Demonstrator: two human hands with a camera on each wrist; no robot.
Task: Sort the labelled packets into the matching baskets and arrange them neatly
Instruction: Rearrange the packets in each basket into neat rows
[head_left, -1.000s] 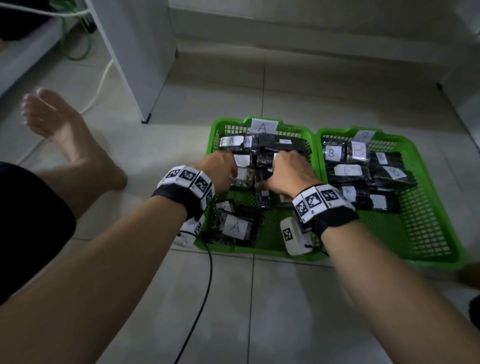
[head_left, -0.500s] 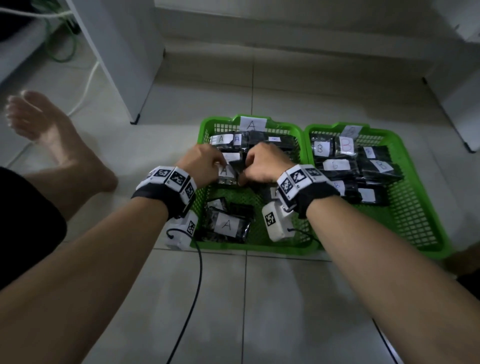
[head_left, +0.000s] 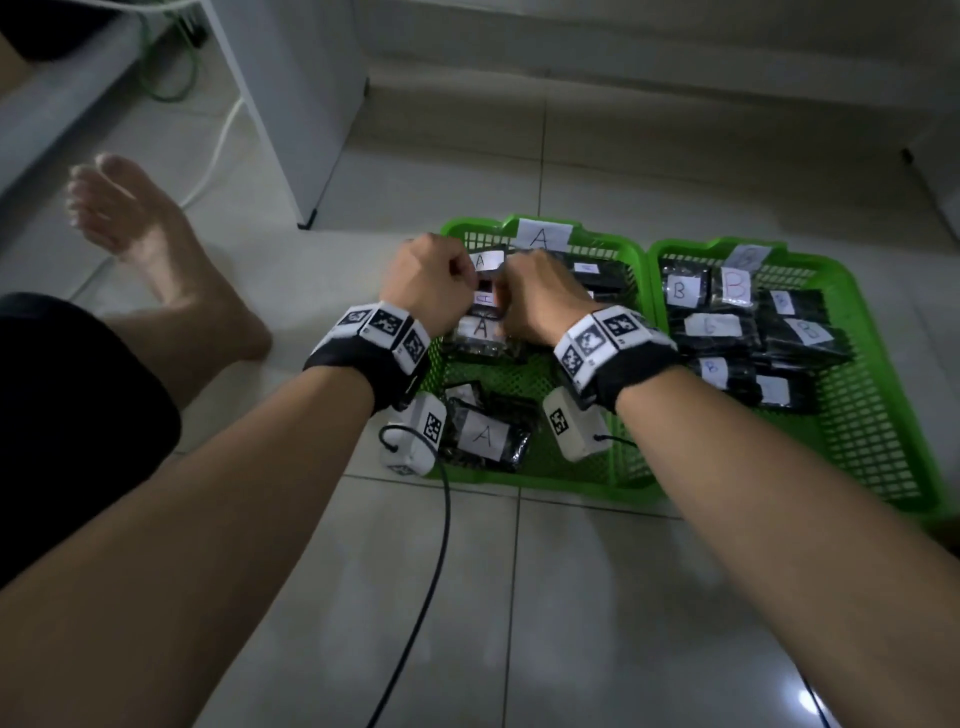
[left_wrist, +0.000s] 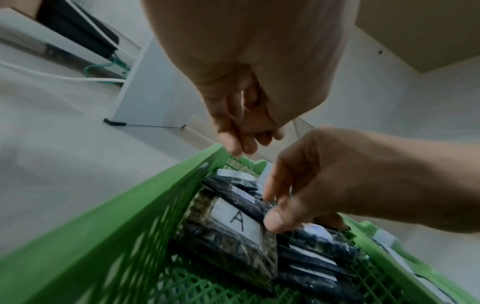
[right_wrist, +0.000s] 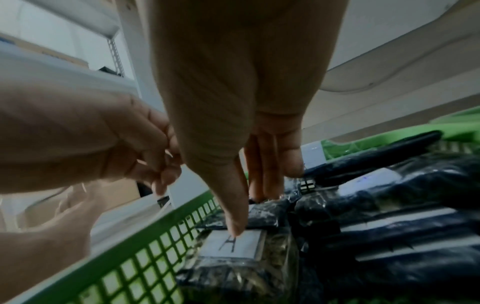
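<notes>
Two green baskets stand side by side on the tiled floor. Basket A (head_left: 545, 486) on the left holds dark packets with white A labels. Basket B (head_left: 800, 254) on the right holds the B packets (head_left: 727, 322). Both hands are over the far left of basket A. My right hand (right_wrist: 252, 211) has straight fingers: its thumb presses the label of an A packet (right_wrist: 241, 246) and its fingers reach down behind the dark packets beside it. My left hand (left_wrist: 241, 139) hovers curled above the basket's left rim, with nothing visible in it. Another A packet (head_left: 485, 434) lies loose near the front.
A bare foot (head_left: 140, 234) rests on the floor to the left. A white cabinet leg (head_left: 291, 130) stands behind basket A's left corner. A black cable (head_left: 431, 571) trails from the left wrist across the tiles in front of the baskets.
Both hands have moved from the middle of basket A to its far left part. The right hand's thumb now rests on the A packet that lay by the left hand.
</notes>
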